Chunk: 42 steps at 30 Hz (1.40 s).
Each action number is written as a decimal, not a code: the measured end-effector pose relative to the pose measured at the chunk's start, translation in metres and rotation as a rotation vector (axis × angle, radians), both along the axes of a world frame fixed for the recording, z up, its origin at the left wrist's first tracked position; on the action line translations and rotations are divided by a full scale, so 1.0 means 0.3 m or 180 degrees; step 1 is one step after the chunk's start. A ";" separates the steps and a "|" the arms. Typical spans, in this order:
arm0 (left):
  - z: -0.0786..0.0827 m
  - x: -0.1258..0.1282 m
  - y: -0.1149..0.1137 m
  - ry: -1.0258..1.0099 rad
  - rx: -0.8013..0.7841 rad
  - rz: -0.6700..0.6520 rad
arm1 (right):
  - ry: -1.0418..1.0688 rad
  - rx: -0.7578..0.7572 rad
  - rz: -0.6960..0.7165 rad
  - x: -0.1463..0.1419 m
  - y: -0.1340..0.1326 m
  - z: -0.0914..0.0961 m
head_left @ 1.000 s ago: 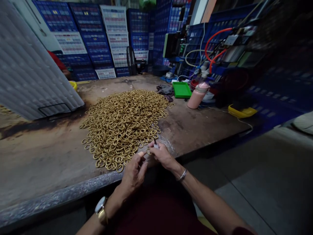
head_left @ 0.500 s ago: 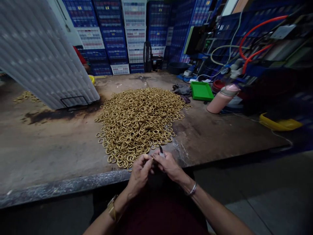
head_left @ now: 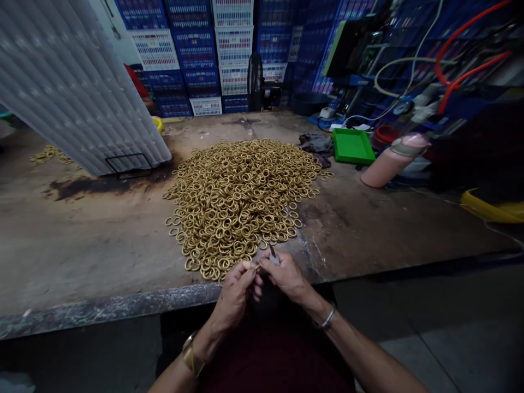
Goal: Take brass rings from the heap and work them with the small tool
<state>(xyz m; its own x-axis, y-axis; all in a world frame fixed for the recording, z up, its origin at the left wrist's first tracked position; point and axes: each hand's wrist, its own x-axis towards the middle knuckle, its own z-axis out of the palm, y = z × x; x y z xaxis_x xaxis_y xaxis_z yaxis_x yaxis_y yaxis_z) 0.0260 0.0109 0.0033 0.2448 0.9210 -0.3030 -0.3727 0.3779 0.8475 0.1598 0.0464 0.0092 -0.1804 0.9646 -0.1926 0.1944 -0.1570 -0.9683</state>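
A big heap of brass rings (head_left: 241, 199) lies on the worn workbench (head_left: 82, 245). My left hand (head_left: 235, 295) pinches one brass ring (head_left: 256, 267) between thumb and fingers at the bench's near edge. My right hand (head_left: 286, 275) is closed round a small dark-tipped tool (head_left: 272, 252), its tip sticking up beside the ring. Both hands meet just in front of the heap. A gold watch sits on my left wrist and a silver bangle on my right.
A white corrugated panel (head_left: 73, 93) leans on the bench at left, with a few rings (head_left: 49, 154) beyond it. A green tray (head_left: 352, 146), a pink bottle (head_left: 393, 161), hoses and a yellow dish (head_left: 491, 207) stand at right. Blue and white crates (head_left: 229, 54) fill the back; a person's red sleeve (head_left: 137, 87) shows there.
The view has swung left and down, so the heap sits more central. My hands stay together at the bench edge, still working one ring with the tool.
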 end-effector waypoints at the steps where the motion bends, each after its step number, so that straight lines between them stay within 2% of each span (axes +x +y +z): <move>1: -0.001 -0.001 -0.003 -0.0134 -0.0046 0.0027 | 0.0001 0.0005 0.0020 -0.001 0.001 0.000; 8: 0.014 -0.006 0.000 -0.0691 -0.0381 0.0205 | -0.0599 0.0303 -0.0017 0.002 -0.001 -0.031; 14: -0.002 -0.014 -0.001 -0.0530 -0.0214 0.0322 | -0.1385 0.1455 0.0741 0.009 -0.040 -0.062; 16: -0.012 -0.017 -0.008 -0.0398 -0.0108 0.0321 | -0.1495 0.1661 0.0873 0.008 -0.049 -0.069; 26: -0.037 -0.025 -0.023 0.0118 0.0213 0.0257 | -0.1601 0.1597 0.0739 -0.001 -0.056 -0.074; 30: -0.010 -0.029 -0.036 0.0258 0.0393 0.0180 | -0.1565 0.1268 0.0924 0.005 -0.044 -0.055; 33: 0.027 -0.030 -0.050 0.0122 0.0480 -0.0006 | -0.1702 0.1178 0.1071 0.010 -0.024 -0.044; 35: 0.044 -0.030 -0.052 -0.0153 0.0418 -0.0052 | -0.1803 0.1235 0.0912 0.012 -0.003 -0.052; 39: 0.044 -0.040 -0.038 -0.0578 0.0007 0.0293 | -0.1869 0.1490 0.0096 0.007 0.047 -0.091; 42: 0.031 -0.054 -0.029 -0.0697 -0.0193 0.0527 | -0.1820 0.1698 -0.0062 -0.012 0.076 -0.101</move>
<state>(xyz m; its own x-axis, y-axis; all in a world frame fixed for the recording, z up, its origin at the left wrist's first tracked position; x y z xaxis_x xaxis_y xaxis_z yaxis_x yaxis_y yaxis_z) 0.0098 0.0021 0.0127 0.1582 0.9358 -0.3152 -0.6054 0.3441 0.7177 0.1562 0.0692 -0.0213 -0.1751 0.9548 0.2402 0.6877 0.2931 -0.6641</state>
